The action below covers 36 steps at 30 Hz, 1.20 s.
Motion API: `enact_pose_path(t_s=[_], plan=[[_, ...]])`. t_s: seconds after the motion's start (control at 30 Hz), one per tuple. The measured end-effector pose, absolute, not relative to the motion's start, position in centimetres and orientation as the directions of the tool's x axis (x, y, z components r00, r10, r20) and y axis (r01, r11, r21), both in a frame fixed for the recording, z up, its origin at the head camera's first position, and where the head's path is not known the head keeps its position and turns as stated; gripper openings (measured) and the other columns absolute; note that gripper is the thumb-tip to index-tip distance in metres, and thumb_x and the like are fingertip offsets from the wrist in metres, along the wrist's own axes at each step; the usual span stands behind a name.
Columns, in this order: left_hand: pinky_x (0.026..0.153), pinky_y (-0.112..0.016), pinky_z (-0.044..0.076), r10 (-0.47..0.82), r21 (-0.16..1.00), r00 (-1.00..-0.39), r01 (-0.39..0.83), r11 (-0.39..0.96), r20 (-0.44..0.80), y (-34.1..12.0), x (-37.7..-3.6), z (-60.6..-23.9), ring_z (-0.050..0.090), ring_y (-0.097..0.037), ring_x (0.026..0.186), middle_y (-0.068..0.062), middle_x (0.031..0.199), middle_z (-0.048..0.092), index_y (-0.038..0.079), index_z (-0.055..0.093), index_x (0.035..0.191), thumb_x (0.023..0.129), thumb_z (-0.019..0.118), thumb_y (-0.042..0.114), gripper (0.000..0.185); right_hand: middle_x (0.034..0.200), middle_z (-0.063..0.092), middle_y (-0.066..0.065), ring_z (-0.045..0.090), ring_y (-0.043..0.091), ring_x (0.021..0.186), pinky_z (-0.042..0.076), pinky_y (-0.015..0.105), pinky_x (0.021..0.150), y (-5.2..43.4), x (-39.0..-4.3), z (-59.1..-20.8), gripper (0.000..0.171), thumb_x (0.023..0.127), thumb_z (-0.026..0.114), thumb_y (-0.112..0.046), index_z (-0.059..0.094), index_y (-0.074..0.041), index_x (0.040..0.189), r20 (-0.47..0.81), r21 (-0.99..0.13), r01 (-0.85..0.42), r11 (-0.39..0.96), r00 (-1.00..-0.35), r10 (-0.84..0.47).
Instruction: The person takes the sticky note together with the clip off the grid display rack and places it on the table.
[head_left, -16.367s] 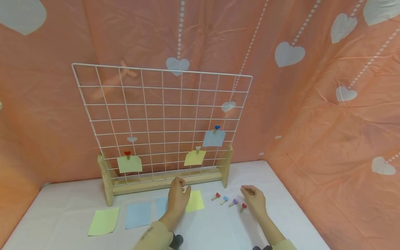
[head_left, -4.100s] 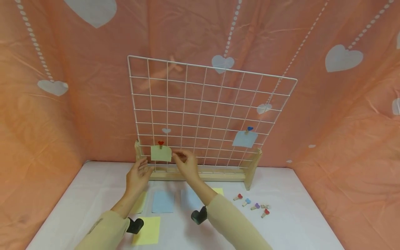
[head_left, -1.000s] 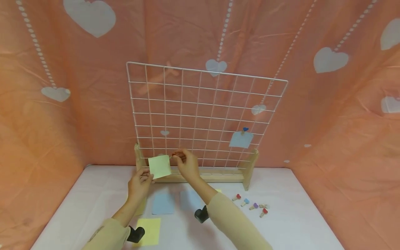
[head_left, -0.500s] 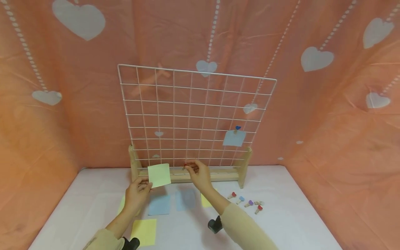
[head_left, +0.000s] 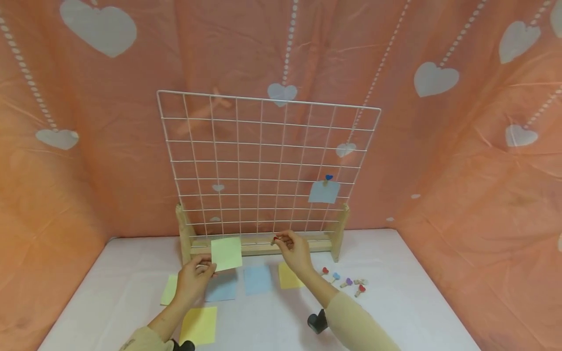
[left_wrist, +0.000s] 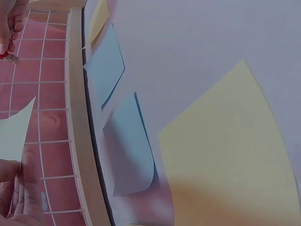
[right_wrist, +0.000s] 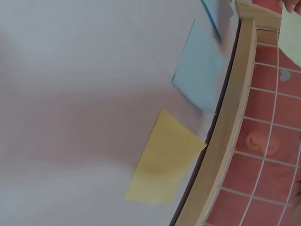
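Note:
In the head view my left hand [head_left: 193,280] pinches a light green sticky note [head_left: 226,253] by its lower left corner, in front of the wooden stand's base. To the right, my right hand [head_left: 295,254] holds a mini clothespin with a red heart [head_left: 274,240] between thumb and fingers, apart from the note. Behind both hands stands a white wire grid [head_left: 263,99] in a wooden stand [head_left: 339,236]. A blue note [head_left: 324,192] hangs on its right side from a blue-heart clothespin [head_left: 329,177]. The left wrist view also shows the held green note [left_wrist: 11,136] and the red-heart clothespin [left_wrist: 14,60].
On the white table lie a green note [head_left: 169,290], two blue notes [head_left: 257,280], a yellow note [head_left: 290,276] and a nearer yellow note [head_left: 199,325]. Several heart clothespins [head_left: 349,282] lie at the right. An orange curtain surrounds the table.
The green note and red-heart clothespin came off the grid; both hands have lowered, and the right has drawn away rightward. Earlier, a yellow note with a white-heart clothespin also left the grid.

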<state>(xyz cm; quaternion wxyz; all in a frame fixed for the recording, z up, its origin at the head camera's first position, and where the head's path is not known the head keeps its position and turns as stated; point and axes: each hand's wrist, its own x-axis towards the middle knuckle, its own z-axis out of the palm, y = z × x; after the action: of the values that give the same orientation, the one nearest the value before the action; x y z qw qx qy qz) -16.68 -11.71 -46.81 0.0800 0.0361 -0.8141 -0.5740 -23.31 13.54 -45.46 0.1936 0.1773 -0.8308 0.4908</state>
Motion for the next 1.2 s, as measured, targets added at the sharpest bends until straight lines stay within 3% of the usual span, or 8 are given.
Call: enact_pose_path(t_s=[0.27,0.97,1.2], plan=[[0.067,-0.029,0.057,-0.126,0.941,-0.989,0.033,0.337,0.08,-11.5,-16.3,-47.7,0.068,-0.013,0.069,-0.017,0.095,0.062,-0.01,0.059,0.11,0.089,0.063,0.0,0.023,0.085,0.07,0.012,0.065,0.023,0.075,0.053,0.02,0.066,15.7,-22.8,-46.5,0.012,0.089,0.066,-0.007,0.068,0.001,0.097,0.473,-0.733,-0.452,0.509,-0.876,-0.096],[0.058,-0.026,0.056,-0.113,0.947,-0.994,-0.035,0.319,0.001,-10.6,-15.1,-49.2,0.065,-0.012,0.061,-0.01,0.084,0.062,-0.009,0.061,0.1,0.085,0.066,-0.004,0.017,0.081,0.07,0.009,0.063,0.018,0.072,0.049,0.018,0.061,21.1,-21.3,-48.6,0.008,0.084,0.07,-0.003,0.069,-0.001,0.092,0.417,-0.724,-0.371,0.581,-0.907,-0.06],[0.056,-0.024,0.055,-0.053,0.96,-0.997,0.04,0.278,0.056,-10.3,-14.6,-50.5,0.064,-0.012,0.06,-0.009,0.079,0.06,-0.012,0.06,0.094,0.082,0.065,-0.006,0.015,0.083,0.071,0.008,0.064,0.019,0.074,0.05,0.021,0.063,23.0,-20.5,-49.2,0.007,0.083,0.071,-0.003,0.07,-0.003,0.09,0.392,-0.711,-0.328,0.622,-0.919,-0.038]])
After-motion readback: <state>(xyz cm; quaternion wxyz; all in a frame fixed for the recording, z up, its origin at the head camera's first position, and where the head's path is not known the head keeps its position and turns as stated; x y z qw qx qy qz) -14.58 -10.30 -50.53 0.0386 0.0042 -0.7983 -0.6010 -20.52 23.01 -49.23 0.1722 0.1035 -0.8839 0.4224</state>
